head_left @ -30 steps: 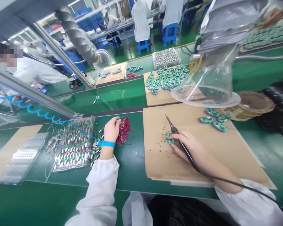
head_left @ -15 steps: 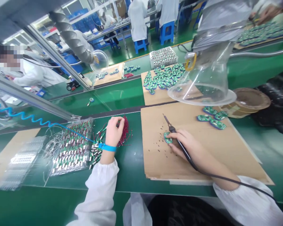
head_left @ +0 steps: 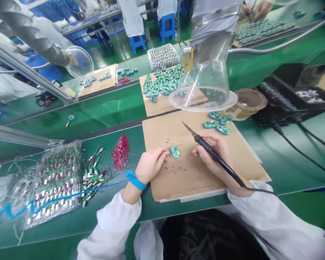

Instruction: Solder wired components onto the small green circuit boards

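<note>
A soldering iron (head_left: 206,146) with a black handle is in my right hand (head_left: 216,155), its bare tip pointing up and left above the cardboard. A small green circuit board (head_left: 174,151) lies on the cardboard sheet (head_left: 184,184) between my hands, apart from the iron's tip. My left hand (head_left: 153,162), with a blue wrist strap (head_left: 135,180), is pinched closed at the board's left edge. What its fingertips hold, if anything, is too small to make out. Dark specks are scattered around the board.
Red wires (head_left: 121,153) lie piled left of the cardboard, beside loose metal-ended parts (head_left: 93,180) and a filled clear tray (head_left: 56,184). Several boards (head_left: 218,124) sit at the cardboard's far right. A clear fume hood (head_left: 206,86) hangs above; a round tub (head_left: 249,103) stands right.
My left hand has moved from the red wire pile to the board's left edge. My right hand has let go of the board and drawn back right, keeping the soldering iron. The view has shifted right.
</note>
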A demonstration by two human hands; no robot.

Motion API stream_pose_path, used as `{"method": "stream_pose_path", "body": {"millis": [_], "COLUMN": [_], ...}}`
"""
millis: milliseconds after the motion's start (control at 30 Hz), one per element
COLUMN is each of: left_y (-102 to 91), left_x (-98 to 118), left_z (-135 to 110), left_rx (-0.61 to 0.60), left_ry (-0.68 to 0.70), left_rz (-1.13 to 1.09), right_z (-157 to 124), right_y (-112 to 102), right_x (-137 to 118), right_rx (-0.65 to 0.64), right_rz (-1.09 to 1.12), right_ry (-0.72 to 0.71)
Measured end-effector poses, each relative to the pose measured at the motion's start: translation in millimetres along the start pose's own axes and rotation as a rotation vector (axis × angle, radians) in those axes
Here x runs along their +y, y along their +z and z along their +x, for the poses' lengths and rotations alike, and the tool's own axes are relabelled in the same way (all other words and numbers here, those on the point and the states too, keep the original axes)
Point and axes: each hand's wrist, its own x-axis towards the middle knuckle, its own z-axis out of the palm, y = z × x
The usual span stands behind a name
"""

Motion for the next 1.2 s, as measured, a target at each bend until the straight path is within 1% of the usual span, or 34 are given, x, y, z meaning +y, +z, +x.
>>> {"method": "stream_pose_path", "body": {"millis": [67,133,233,367,433,500,633,733,867,967,1200], "left_y": [2.1,4.1,5.3,4.2,3.8,3.4,2.4,1.8,2.1,2.4,2.6], "left_x": [1,4,7,6,6,5,5,5,4,4,7], "left_z": [-1,0,1,2,2,2,2,2,2,2,3], "left_rx": [0.009,0.023,0.030,0.048,0.052,0.029,-0.025,-0.043,-0.063,-0.070,-0.049], "left_ry": [-0.026,-0.034,-0.035,-0.029,-0.021,-0.005,0.040,0.050,0.059,0.061,0.026], "left_rz": [-0.008,0.038,0.066,-0.013,-0.063,-0.102,-0.125,-0.108,-0.101,-0.102,-0.096], "right_z": [0,0,-2,-4,-5,-4,-4,-4,-3,-2,-1], "right_y": [3,4,3,-1,-4,-6,-8,-9,-9,-8,-7], "right_x": [0,3,8,14,15,16,17,17,15,11,9], "right_rx": [0.005,0.019,0.086,0.226,0.239,0.190,0.043,-0.014,-0.056,-0.063,-0.082], "right_rz": [0.070,0.095,0.087,0.059,0.048,0.037,0.049,0.049,0.045,0.021,0.008], "right_ry": [0.027,0.042,0.065,0.069,0.062,0.038,-0.010,-0.022,-0.043,-0.063,-0.078]}}
